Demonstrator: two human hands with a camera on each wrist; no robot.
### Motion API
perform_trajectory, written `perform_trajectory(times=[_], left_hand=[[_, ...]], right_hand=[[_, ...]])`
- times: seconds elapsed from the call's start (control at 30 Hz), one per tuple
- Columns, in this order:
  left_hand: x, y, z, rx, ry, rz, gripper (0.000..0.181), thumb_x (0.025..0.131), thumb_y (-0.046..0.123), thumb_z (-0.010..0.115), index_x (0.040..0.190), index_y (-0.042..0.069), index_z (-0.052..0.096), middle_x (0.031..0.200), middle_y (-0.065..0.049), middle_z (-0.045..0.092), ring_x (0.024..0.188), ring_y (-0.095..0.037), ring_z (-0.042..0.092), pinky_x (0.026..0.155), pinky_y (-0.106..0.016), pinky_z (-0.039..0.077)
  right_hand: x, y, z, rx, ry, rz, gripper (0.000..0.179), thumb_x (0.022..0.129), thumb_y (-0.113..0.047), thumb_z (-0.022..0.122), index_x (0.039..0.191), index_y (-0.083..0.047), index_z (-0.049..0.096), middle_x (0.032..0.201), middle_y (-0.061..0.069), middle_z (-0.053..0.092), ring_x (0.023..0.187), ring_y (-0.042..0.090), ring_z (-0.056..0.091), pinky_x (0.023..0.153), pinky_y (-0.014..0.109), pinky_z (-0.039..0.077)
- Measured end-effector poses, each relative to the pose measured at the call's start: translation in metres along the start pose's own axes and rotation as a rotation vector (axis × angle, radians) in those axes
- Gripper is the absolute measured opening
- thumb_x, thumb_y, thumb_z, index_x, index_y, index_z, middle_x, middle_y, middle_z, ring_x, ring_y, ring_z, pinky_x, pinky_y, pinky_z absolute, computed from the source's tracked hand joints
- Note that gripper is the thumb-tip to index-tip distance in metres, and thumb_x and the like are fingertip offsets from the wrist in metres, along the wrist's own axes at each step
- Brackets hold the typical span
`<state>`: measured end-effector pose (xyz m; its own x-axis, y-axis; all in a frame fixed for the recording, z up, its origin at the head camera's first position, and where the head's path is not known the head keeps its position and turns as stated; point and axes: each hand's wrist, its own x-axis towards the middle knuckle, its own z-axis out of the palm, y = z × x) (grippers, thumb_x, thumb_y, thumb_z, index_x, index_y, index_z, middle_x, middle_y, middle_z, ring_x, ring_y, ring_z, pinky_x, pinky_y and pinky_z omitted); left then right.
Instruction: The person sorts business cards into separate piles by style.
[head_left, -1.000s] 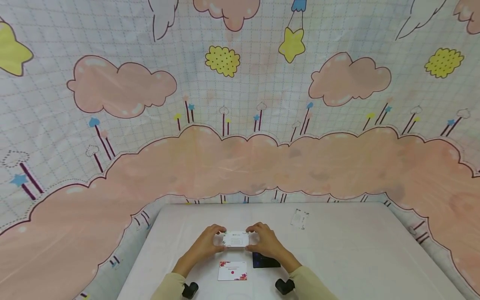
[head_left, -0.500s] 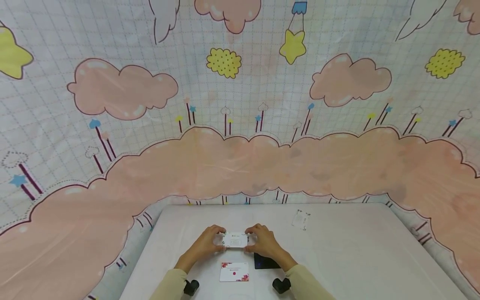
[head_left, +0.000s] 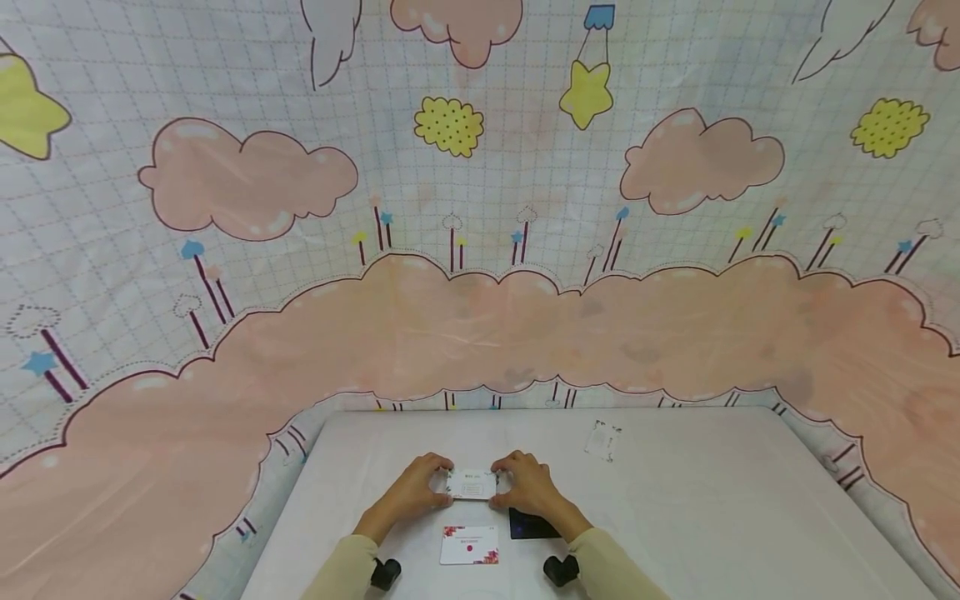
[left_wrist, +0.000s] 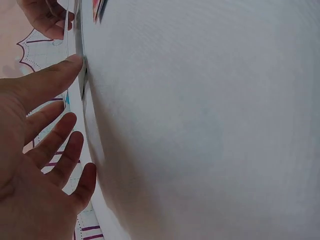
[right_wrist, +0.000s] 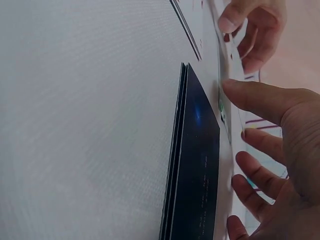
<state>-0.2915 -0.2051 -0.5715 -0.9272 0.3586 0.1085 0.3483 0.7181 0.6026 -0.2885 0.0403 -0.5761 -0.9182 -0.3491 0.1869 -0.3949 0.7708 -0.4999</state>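
Both hands hold a white card with small printing and leafy corners, one hand at each short end. My left hand pinches its left end between thumb and index finger; the other fingers spread loosely in the left wrist view. The right hand pinches the opposite end the same way. In the right wrist view the white card shows edge-on, close over the table. Nearer me lies a white card with red flowers. A dark blue card stack lies beside the right hand, partly hidden by the wrist in the head view.
A white card with a leafy border lies farther back on the right of the white table. Black wrist devices sit at both sleeves. A cloud-patterned cloth hangs behind the table.
The held white card has come slightly lower, with both hands keeping their pinch on its ends. The head view has shifted a little; the other cards stay in place.
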Motion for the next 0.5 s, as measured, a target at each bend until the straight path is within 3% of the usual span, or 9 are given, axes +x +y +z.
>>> perform_trajectory(times=[0.5], left_hand=[[0.0024,-0.0047,0.0031,0.093,-0.005,0.035,0.046,0.077,0.019,0.083,0.118,0.011,0.064,0.122,-0.006,0.061,0.118,-0.032,0.052,0.102,-0.057,0.039]], right_hand=[[0.0013,0.0025,0.0037,-0.058,0.005,0.016,0.049,0.071,-0.038,0.085,0.113,-0.017,0.070,0.113,0.004,0.062,0.108,0.027,0.053,0.090,0.051,0.038]])
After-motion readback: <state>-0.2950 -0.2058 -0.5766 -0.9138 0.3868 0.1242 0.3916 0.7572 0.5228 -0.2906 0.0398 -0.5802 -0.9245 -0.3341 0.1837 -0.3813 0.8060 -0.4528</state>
